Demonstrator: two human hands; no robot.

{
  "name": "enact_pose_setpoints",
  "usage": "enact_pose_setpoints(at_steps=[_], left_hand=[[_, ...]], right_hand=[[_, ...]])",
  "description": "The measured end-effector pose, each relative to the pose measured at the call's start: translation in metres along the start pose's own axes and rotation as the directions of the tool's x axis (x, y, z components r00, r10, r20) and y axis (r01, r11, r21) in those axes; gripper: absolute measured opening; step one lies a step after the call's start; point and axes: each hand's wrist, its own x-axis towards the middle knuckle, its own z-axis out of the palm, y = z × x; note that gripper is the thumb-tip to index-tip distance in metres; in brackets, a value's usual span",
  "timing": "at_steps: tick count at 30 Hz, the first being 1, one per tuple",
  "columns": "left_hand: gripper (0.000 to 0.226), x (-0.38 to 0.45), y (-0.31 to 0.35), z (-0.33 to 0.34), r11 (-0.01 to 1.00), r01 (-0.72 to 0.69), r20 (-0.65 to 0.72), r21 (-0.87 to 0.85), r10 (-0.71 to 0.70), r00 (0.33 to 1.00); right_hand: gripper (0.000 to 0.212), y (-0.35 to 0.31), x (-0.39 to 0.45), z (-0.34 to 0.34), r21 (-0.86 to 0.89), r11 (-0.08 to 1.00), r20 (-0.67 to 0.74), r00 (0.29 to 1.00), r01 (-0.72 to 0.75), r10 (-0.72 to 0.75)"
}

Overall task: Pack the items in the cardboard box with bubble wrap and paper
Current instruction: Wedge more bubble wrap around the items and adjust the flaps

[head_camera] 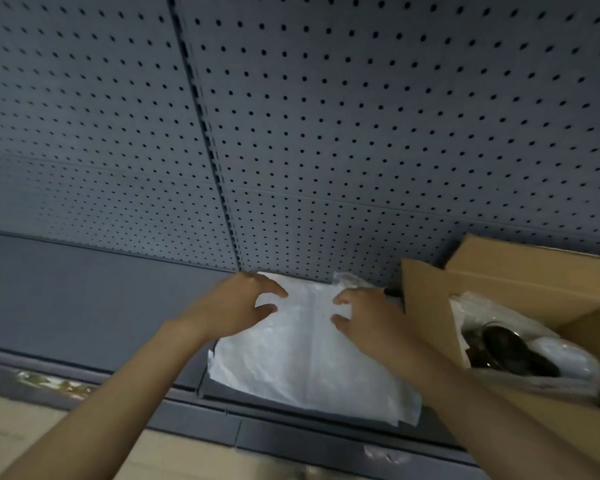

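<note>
A stack of white paper sheets (309, 355) lies flat on the grey shelf, its far edge against the pegboard wall. My left hand (236, 303) hovers over the stack's far left corner with fingers spread and curved, holding nothing. Over the far right part of the paper, my right hand (364, 317) reaches with fingers loosely bent, also holding nothing. An open cardboard box (430, 306) stands at the right. Inside it lie dark round items (513, 351) on clear bubble wrap (568, 358).
A grey pegboard wall (326, 133) rises behind the shelf (101, 299). A crumpled bit of clear plastic (350, 280) sits between the paper and the box. A beige floor (32, 438) shows below the shelf's front edge.
</note>
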Motion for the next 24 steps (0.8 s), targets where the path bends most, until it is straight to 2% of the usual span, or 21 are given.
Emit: enact_pose_setpoints(at_steps=[2,5,9,11,14,17,20,22,24], left_hand=[[0.033,-0.003,-0.008,0.002,1.0,0.019,0.022,-0.009,-0.019,1.0],[0.032,-0.003,-0.016,0.007,0.999,0.022,0.027,-0.03,-0.022,0.999],[0.031,-0.005,-0.028,0.014,0.999,0.014,0.057,-0.048,-0.011,0.998],[0.03,-0.006,-0.034,0.018,0.998,0.019,0.065,-0.059,-0.015,0.998],[0.029,-0.006,-0.041,0.022,0.997,0.027,0.086,-0.078,-0.02,0.996],[0.028,-0.004,-0.044,0.025,0.996,0.027,0.099,-0.088,-0.018,0.995],[0.028,-0.001,-0.047,0.026,0.995,0.037,0.108,-0.093,-0.027,0.994],[0.028,0.0,-0.049,0.028,0.995,0.043,0.115,-0.094,-0.032,0.993],[0.029,0.002,-0.05,0.031,0.994,0.042,0.127,-0.103,-0.029,0.992]], right_hand=[[0.047,0.005,0.005,0.031,-0.029,0.997,0.107,0.992,-0.065,0.068],[0.053,0.027,0.014,0.074,-0.043,0.962,0.207,0.94,-0.269,0.272],[0.057,0.056,0.023,0.105,-0.046,0.835,0.103,0.829,-0.549,0.55],[0.061,0.066,0.027,0.112,-0.035,0.775,0.081,0.771,-0.631,0.632],[0.063,0.075,0.032,0.118,0.011,0.751,-0.013,0.751,-0.66,0.66],[0.069,0.082,0.038,0.118,0.128,0.732,-0.076,0.729,-0.669,0.68],[0.07,0.084,0.048,0.115,0.27,0.634,0.039,0.666,-0.725,0.745],[0.06,0.082,0.053,0.112,0.393,0.531,0.176,0.628,-0.751,0.758],[0.045,0.078,0.055,0.111,0.469,0.47,0.263,0.626,-0.748,0.734]])
